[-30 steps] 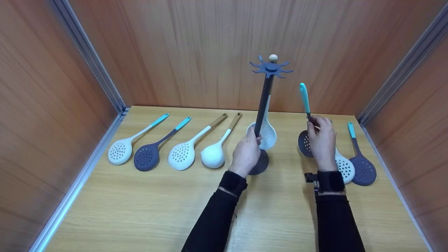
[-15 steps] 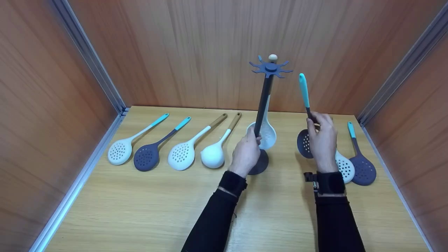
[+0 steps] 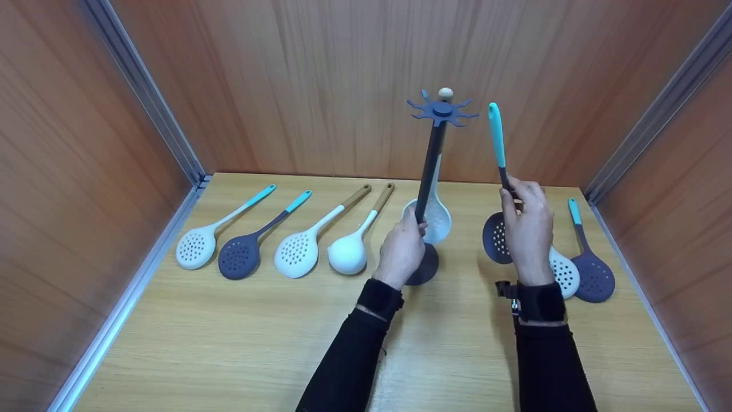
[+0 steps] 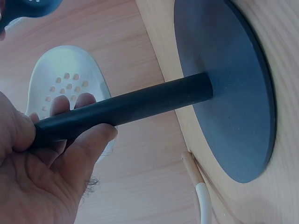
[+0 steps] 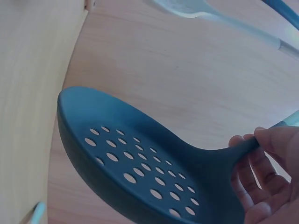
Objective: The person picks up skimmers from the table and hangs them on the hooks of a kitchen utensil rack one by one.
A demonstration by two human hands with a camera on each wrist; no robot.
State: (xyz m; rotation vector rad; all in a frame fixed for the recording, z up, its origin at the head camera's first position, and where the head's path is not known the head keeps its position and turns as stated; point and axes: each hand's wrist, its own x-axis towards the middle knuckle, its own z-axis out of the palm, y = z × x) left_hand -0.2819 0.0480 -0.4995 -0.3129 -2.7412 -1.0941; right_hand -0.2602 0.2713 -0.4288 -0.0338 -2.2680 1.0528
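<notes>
My left hand (image 3: 402,249) grips the dark upright pole (image 3: 433,166) of a utensil stand. Its top (image 3: 443,111) spreads into several curved hooks, and the round base (image 4: 229,98) rests on the table. From the back of the stand hangs a white skimmer (image 3: 439,223), perforated in the left wrist view. Over to the right, my right hand (image 3: 529,229) pinches a dark blue skimmer (image 5: 140,163) by its neck, thumb against fingers. This skimmer is held upright above the table, turquoise handle (image 3: 496,134) up and perforated bowl down, apart from the stand.
Left of the stand lie a white skimmer (image 3: 196,249), a dark skimmer (image 3: 239,256), a wooden-handled white skimmer (image 3: 297,254) and a white ladle (image 3: 347,254). Right, another white skimmer (image 3: 565,274), partly hidden by my wrist, lies beside a dark perforated turner (image 3: 595,277). Wooden walls enclose the table.
My right hand has risen a little with the dark blue skimmer, whose handle end now reaches almost as high as the hooks. My left hand and the stand stay in place.
</notes>
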